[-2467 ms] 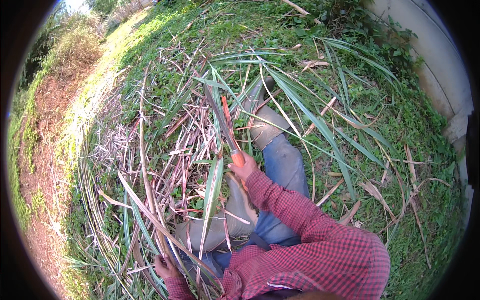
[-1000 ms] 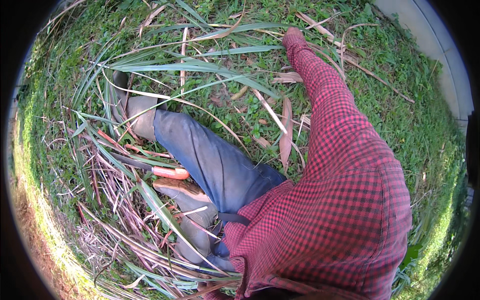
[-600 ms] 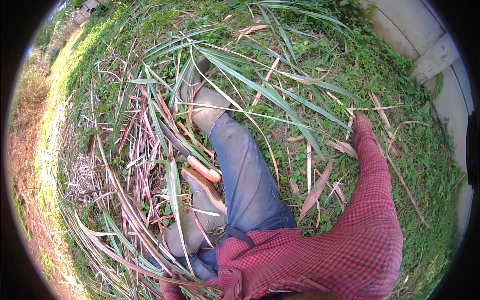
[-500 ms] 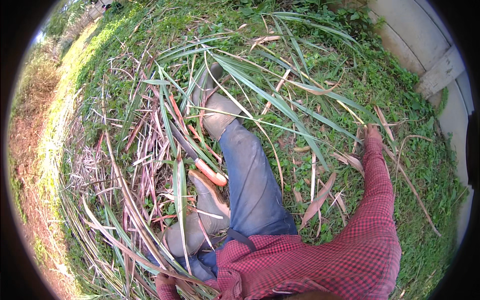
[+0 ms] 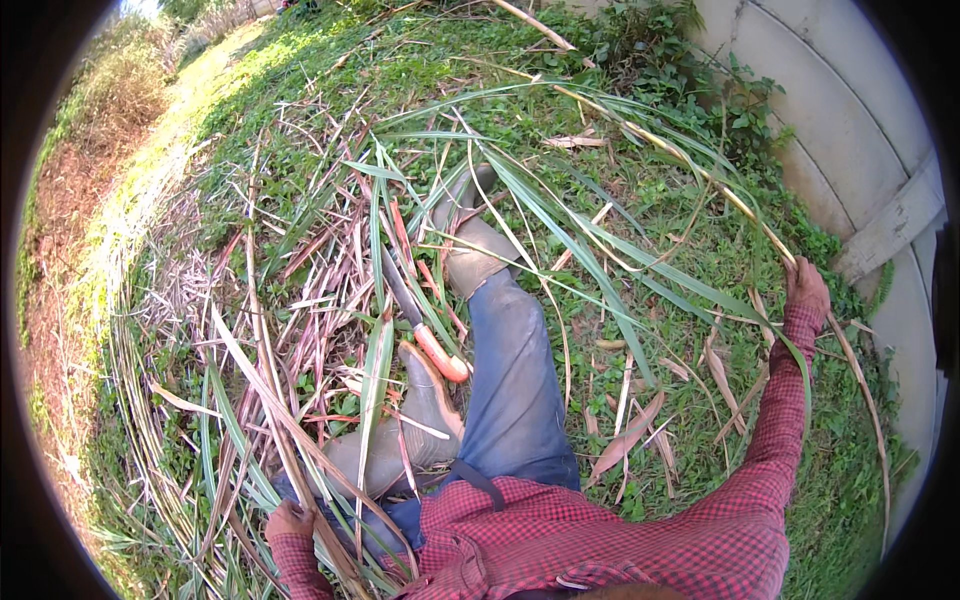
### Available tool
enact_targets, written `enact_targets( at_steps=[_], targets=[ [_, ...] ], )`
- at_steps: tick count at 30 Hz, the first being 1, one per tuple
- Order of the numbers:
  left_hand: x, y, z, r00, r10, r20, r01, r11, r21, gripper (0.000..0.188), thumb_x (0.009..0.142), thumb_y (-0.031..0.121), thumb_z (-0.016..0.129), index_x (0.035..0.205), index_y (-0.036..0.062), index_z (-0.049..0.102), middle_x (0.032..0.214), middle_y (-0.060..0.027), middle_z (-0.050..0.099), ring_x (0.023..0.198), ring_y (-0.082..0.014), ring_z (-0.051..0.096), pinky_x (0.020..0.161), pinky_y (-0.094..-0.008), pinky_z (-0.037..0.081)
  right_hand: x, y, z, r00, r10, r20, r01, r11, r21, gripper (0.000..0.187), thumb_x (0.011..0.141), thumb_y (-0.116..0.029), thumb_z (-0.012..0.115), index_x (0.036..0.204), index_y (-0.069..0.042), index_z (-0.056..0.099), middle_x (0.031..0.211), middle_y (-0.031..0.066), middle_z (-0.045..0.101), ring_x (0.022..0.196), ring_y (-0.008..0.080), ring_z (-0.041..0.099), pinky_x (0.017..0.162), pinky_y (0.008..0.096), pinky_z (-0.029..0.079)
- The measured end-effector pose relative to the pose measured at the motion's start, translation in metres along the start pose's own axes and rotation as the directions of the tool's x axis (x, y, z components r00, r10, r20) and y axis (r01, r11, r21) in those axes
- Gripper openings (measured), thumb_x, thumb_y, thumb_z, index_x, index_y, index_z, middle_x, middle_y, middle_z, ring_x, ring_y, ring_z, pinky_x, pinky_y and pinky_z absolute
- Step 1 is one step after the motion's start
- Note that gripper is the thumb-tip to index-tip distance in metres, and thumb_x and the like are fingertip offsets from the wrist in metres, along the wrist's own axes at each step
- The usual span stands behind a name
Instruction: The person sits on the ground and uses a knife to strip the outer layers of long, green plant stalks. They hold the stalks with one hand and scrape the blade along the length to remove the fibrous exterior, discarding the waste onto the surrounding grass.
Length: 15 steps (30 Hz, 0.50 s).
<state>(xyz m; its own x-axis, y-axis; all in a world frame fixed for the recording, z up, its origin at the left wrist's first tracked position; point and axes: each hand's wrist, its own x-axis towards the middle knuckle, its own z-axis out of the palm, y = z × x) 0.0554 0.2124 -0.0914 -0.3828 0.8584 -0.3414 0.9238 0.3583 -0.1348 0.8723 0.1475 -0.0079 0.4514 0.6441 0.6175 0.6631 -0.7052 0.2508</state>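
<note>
At the right, my right hand [image 5: 806, 288] is closed round a long, thin yellow-brown cane stalk [image 5: 735, 203]. The stalk stretches up and left over the grass, green blades trailing along it. Low on the left, my left hand [image 5: 290, 522] is curled against a bundle of long dry leaves [image 5: 285, 425] beside my folded leg; its fingertips are partly hidden. Between my legs lies a knife with a long dark blade and an orange handle [image 5: 440, 357], touched by neither hand. Cut green leaves [image 5: 560, 222] cross over my outstretched boot [image 5: 482, 248].
A pale panelled wall [image 5: 815, 100] curves along the right, with a board [image 5: 893, 222] leaning on it. Reddish dry strips [image 5: 335, 235] lie heaped left of my boots. Several thin stalks [image 5: 150, 480] line the far left. Dry husks [image 5: 627, 437] litter the grass.
My right hand has moved outward to the right, lifting the stalk off the grass. My left hand has come up and forward into fuller view. The whole view has shifted slightly.
</note>
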Motion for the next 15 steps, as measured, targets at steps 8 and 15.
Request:
enact_targets(
  at_steps=[8,15],
  targets=[
    [0.017,0.09,-0.104,0.719,0.319,-0.618,-0.568,0.782,-0.257,0.031,0.075,0.023,0.066,0.097,0.0041,0.055,0.079,-0.0125,0.058,0.069,-0.0262,0.058,0.062,-0.0373,0.046,0.04,-0.055,-0.087,0.936,-0.174,-0.305,0.1,0.965,-0.243,0.025,0.08,-0.041,0.059,0.089,-0.017,0.061,0.078,-0.0013,0.059,0.073,0.0152,0.058,0.062,0.0297,0.042],
    [0.011,0.285,-0.177,0.083,0.597,-0.798,-0.962,0.256,0.092,0.061,0.074,0.022,0.066,0.127,0.0073,0.041,0.116,-0.017,0.048,0.106,-0.0341,0.048,0.091,-0.0407,0.04,0.039,-0.036,-0.145,0.747,-0.254,-0.614,0.051,0.943,-0.329,0.023,0.073,-0.038,0.068,0.089,-0.022,0.065,0.08,-0.0082,0.061,0.074,0.0084,0.057,0.074,0.0257,0.038]
  ],
)
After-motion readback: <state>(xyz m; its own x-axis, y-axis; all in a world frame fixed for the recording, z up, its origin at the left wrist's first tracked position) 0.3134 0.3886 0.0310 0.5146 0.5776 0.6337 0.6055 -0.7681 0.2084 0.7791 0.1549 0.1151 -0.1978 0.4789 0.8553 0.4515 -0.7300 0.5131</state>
